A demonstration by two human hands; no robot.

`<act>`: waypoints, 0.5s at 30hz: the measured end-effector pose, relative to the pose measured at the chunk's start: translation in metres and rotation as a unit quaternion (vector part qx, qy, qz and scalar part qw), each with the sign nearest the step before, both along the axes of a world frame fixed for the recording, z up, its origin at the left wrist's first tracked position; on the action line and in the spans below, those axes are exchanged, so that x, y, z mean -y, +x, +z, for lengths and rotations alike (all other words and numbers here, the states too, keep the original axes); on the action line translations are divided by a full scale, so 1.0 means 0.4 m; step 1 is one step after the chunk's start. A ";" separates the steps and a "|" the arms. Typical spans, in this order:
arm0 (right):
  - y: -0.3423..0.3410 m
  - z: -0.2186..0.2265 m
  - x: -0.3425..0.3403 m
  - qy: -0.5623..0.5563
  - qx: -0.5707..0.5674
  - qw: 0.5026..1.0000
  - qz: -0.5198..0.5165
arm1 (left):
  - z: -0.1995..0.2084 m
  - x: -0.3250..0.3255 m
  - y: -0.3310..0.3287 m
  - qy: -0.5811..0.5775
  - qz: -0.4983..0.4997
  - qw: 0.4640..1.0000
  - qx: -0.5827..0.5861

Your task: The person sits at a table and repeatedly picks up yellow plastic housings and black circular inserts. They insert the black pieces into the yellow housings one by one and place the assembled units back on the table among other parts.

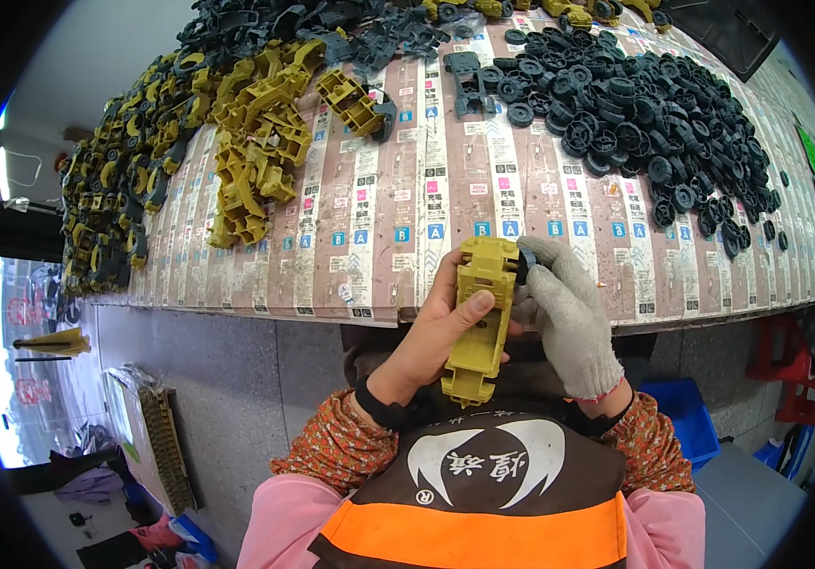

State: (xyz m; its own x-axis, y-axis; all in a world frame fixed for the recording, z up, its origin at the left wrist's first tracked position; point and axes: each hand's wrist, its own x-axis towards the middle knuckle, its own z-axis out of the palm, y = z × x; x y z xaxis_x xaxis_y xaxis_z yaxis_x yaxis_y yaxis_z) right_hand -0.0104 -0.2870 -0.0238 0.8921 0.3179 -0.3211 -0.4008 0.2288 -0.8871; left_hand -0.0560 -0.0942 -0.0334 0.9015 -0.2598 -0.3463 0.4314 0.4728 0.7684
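My bare left hand [443, 327] is closed around a yellow plastic toy car body [476, 353], thumb across its middle. The body is held lengthwise above my lap, just off the table's near edge. My right hand [567, 308], in a pale knitted glove, pinches a dark toy wheel [525, 264] against the right side of the body's far end. Most of that wheel is hidden by the gloved fingers. Whether it sits on an axle I cannot tell.
A large heap of dark wheels [625, 104] covers the table's right side. Yellow car bodies [260, 142] lie stacked left of centre, beside a pile of yellow-and-dark cars [123, 171]. Dark chassis parts [265, 28] are heaped at the back. A blue bin [682, 417] and red stools [787, 370] stand below right.
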 end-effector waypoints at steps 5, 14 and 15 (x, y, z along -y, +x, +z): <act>-0.013 -0.030 0.005 -0.263 0.331 0.906 -0.004 | -0.043 0.017 -0.001 0.179 0.008 0.969 0.169; -0.036 0.035 0.036 -0.365 0.375 0.851 0.047 | -0.027 0.021 -0.003 0.187 -0.076 0.968 0.149; -0.028 0.039 0.045 -0.370 0.366 0.852 0.057 | -0.022 0.021 0.002 0.190 -0.095 0.965 0.150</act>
